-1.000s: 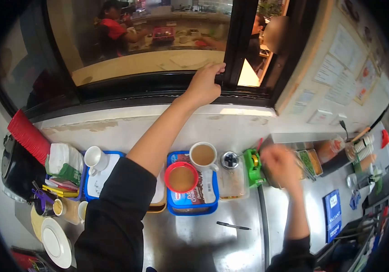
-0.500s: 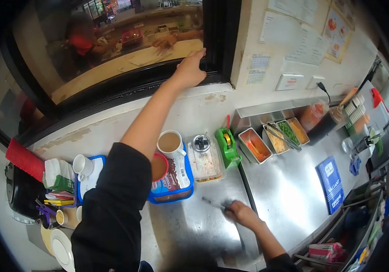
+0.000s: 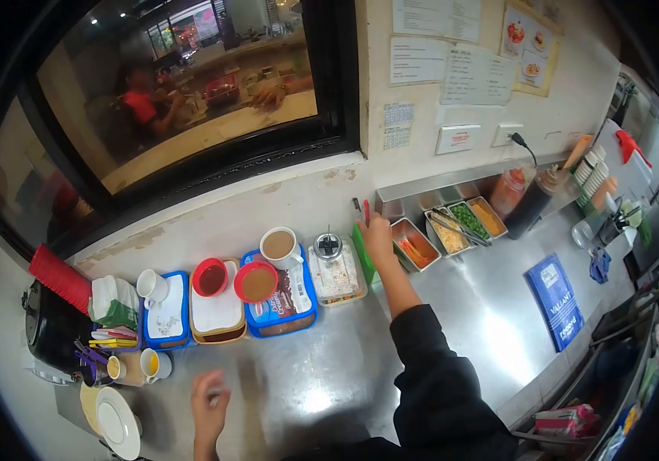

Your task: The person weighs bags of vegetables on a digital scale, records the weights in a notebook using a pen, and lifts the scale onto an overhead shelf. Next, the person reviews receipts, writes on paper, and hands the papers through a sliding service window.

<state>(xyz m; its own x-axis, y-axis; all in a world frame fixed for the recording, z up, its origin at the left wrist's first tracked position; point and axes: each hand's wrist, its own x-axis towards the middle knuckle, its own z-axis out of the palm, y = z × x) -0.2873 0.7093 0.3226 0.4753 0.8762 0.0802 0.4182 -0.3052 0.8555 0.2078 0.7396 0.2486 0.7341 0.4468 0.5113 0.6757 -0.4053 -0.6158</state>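
My right hand (image 3: 376,237) is at the green tape dispenser (image 3: 365,256) by the wall, its fingers closed around a pen (image 3: 356,204) whose dark end points up. A red pen (image 3: 366,206) sticks up beside it. The hand hides much of the dispenser. My left hand (image 3: 210,393) is held above the steel counter near its front, empty, with fingers loosely curled and apart. Left of the dispenser is a clear container (image 3: 337,278) with a metal-lidded jar (image 3: 328,247) on it. Next to that, a white mug of brown drink (image 3: 279,246) stands on a blue-rimmed tub (image 3: 293,326).
Red cups (image 3: 256,282) of brown liquid sit on the tubs. Metal pans of food (image 3: 417,247) and sauce bottles (image 3: 542,192) line the right back. A blue record book (image 3: 554,303) lies at right, white plates (image 3: 119,422) at lower left. A window (image 3: 191,100) is behind.
My left hand has come down from the window frame to above the counter. My right hand has moved with the pen from the counter's front up to the tape dispenser.
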